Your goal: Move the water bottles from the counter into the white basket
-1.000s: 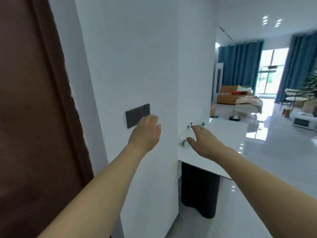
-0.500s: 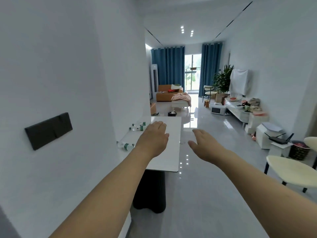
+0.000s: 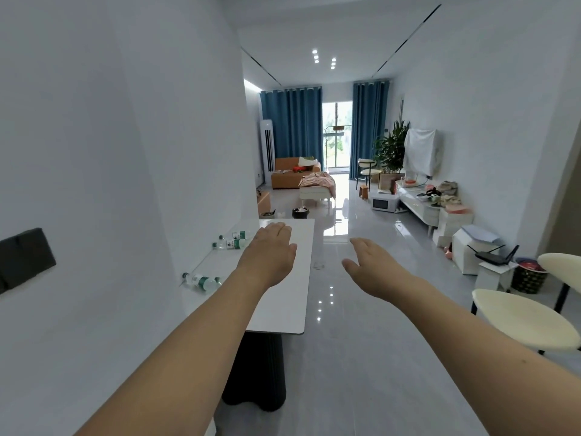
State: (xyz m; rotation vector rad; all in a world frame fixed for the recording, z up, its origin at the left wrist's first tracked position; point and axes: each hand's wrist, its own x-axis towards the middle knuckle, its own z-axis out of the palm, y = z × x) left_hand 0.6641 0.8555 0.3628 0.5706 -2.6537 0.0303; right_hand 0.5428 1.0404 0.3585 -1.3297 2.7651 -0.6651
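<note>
A white counter point(image 3: 292, 297) on a dark base runs along the left wall. One clear water bottle with a green label point(image 3: 201, 281) lies on its near left part against the wall. Two more water bottles point(image 3: 232, 242) lie farther back. My left hand point(image 3: 270, 253) hovers flat above the counter's middle, fingers apart, holding nothing. My right hand point(image 3: 369, 265) is stretched out over the floor to the right of the counter, also empty with fingers apart. No white basket is in view.
A dark switch plate point(image 3: 25, 258) sits on the left wall. Two cream round chairs point(image 3: 522, 319) stand at the right. A white box with a black router point(image 3: 493, 258), a low white cabinet point(image 3: 421, 206), a microwave point(image 3: 383, 202) and a sofa point(image 3: 292, 176) lie beyond.
The view has swung right from the wall and door to the open room. Both hands stayed outstretched; my left hand now hangs over the counter instead of by the switch plate.
</note>
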